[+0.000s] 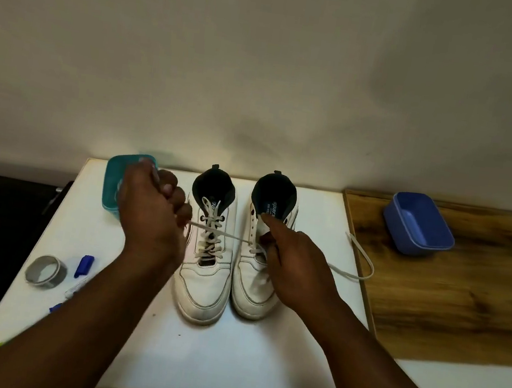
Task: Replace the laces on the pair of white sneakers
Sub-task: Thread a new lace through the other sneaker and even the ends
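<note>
From the head view, our only one, we see the two sneakers standing side by side on the white table, toes toward us and collars toward the wall, which puts the eyelet rows within easy reach of both hands. The left sneaker is laced nearly to the top; the right sneaker has lace only in its lower eyelets, so we judge it to be the one in work, though whether lace is coming out or going in we cannot tell. Our left hand is closed in a fist round one end of the lace, raised to the left so that the strand runs taut across the left sneaker to the right one; held out like this, the strand stays free of the eyelets. Our right hand rests on the right sneaker with fingers curled at the eyelets and thumb raised toward the tongue, probably steadying the shoe against the pull and guiding the lace; whether it pinches the lace is hidden. The other end of the lace trails right, looping onto the wooden top. A teal tub sits behind the left hand and a blue tub stands well apart on the wood, perhaps for laces. Tape and a blue cap lie near the table's left edge.
</note>
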Demonstrator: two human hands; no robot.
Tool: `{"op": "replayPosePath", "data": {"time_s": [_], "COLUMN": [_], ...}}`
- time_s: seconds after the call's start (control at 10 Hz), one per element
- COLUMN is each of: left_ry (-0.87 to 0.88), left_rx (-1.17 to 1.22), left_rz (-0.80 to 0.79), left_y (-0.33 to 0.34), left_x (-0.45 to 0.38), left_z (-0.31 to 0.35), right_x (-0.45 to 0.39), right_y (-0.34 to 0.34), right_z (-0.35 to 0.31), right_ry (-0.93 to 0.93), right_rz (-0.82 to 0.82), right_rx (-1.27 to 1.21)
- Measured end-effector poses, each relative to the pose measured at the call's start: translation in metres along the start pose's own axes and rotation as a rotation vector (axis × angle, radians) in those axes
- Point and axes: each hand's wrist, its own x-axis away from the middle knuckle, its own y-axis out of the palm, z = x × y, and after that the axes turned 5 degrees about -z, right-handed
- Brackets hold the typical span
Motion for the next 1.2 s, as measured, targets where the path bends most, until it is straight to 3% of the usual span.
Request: {"op": "replayPosePath", "data": {"time_s": [0.1,0.2,0.3,0.4,0.5,0.6,0.7,0.8,0.9,1.2], "left_ry": [0.527,0.487,0.469,0.542,0.637,0.601,0.585,0.623,0.630,0.618], "left_rx": [-1.275,-1.720,-1.816,-1.882,-1.757,-1.658,-1.981,-2.055,-2.045,-2.073], "left_rz": [-0.363,-0.698,-0.730,-0.623,-0.238,0.007,-0.014,-0.356,-0.502,-0.465], "left_y": [-0.017,-0.027,-0.024,-0.021,-0.013,-0.019,-0.035,-0.032,-0.022,-0.027], "left_x": [-0.004,0.007,0.010,0.004,-0.001,-0.007,-0.004,0.005,0.012,0.006], "left_z": [-0.007,-0.048,-0.076,-0.068,-0.030,-0.007,-0.024,-0.054,-0.074,-0.070], "right_x": [0.000,-0.001,-0.001,0.000,0.000,0.002,0.002,0.001,0.001,0.002], "right_y": [-0.001,-0.005,-0.006,-0.004,-0.003,-0.003,-0.003,-0.003,-0.002,-0.009], "right_z": [-0.001,0.001,0.002,0.004,0.007,0.007,0.006,0.006,0.007,0.011], "right_ry": [0.030,0.048,0.039,0.046,0.046,0.042,0.037,0.038,0.030,0.001], "right_rz": [0.009,0.046,0.018,0.013,0.021,0.023,0.020,0.024,0.031,0.031], "right_rx": [-0.057,-0.049,0.022,0.067,0.079,0.081,0.077,0.066,0.074,0.092]}}
